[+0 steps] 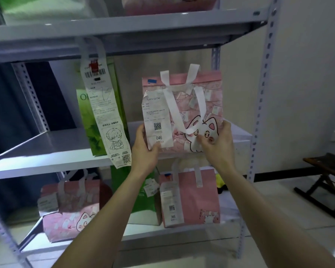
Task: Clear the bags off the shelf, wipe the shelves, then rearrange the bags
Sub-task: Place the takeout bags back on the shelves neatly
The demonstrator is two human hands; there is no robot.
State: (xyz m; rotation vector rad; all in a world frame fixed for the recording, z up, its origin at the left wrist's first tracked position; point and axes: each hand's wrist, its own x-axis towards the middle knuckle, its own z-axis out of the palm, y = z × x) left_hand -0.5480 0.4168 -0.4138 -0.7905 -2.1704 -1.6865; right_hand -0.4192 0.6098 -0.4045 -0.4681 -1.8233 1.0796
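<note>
"Hands first: what have they got?"

"Both are on the pink cat bag (205,105). The left hand (145,146) grips its lower left corner, with the thumb across the bottom of the receipt (157,120) stuck to the front and the fingers curled round behind."

"And the other?"

"The right hand (218,142) holds the lower right corner. Its fingers wrap the side edge, and the thumb and a fingertip pinch the front near the printed cat's face. The white handles (182,113) flop down over the front, between the two hands."

"Where is that bag, exactly?"

"It's upright at the front edge of the middle shelf (46,149), towards the right. It may be resting there or just lifted; the hands hide its base, so I cannot tell."

"Anything beside it?"

"A green bag (97,117) stands to its left on the same shelf, apart from it. A long receipt (108,117) hangs down the front of that bag, past the shelf edge."

"Below?"

"On the lower shelf (143,233) a second cat bag (70,215) sits tilted at the left. There's a green bag behind the left arm, and a plain pink bag (199,198) upright at the right."

"Above?"

"The top shelf (124,26) has a pink bag and something pale green on it, both cut off by the frame. A dark wooden stool (329,182) stands on the floor at far right."
</note>
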